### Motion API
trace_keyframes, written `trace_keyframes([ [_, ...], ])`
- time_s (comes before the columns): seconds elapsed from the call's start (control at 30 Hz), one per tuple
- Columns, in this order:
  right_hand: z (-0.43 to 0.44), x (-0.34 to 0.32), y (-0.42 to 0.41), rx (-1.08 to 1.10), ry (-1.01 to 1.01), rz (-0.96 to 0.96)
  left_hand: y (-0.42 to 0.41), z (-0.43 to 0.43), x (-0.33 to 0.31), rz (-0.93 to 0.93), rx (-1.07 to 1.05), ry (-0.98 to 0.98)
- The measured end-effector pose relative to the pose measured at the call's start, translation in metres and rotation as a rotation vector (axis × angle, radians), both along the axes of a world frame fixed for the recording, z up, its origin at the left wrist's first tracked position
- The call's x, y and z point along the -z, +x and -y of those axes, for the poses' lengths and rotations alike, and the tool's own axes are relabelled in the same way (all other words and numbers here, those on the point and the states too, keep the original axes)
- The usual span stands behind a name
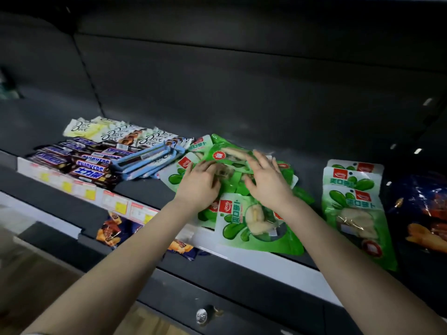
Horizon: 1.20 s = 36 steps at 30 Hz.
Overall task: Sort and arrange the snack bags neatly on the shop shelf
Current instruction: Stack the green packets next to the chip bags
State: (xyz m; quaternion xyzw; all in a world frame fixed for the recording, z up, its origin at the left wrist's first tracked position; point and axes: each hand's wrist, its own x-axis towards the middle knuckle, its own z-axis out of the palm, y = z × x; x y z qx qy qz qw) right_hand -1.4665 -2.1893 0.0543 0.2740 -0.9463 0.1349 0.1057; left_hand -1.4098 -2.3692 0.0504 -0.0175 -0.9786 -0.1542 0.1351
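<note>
A loose heap of green snack bags lies in the middle of the dark shelf. One green bag hangs over the shelf's front edge. My left hand rests on the heap's left side, fingers slightly curled onto a bag. My right hand lies flat on the heap's right side with fingers spread. To the right, a neat stack of the same green bags lies overlapped in a row.
Snickers bars, white Dove bars and pale blue bars lie at the left. A dark blue snack bag sits at the far right. Price labels line the front rail. Another blue bag shows on the shelf below.
</note>
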Motion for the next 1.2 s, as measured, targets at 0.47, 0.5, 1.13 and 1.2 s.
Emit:
trace_keyframes([
  [0.47, 0.015, -0.014, -0.009, 0.135, 0.197, -0.064, 0.005, 0.016, -0.001, 0.041, -0.078, -0.001],
  [0.5, 0.014, -0.015, -0.008, 0.140, 0.210, -0.073, 0.006, 0.015, -0.001, 0.036, -0.074, 0.008],
  [1.13, 0.010, 0.013, 0.070, -0.340, 0.193, 0.118, 0.001, -0.008, 0.000, -0.061, 0.016, 0.085],
  [1.2, 0.010, 0.013, 0.070, -0.332, 0.111, 0.099, 0.001, -0.011, 0.002, -0.062, 0.023, 0.086],
])
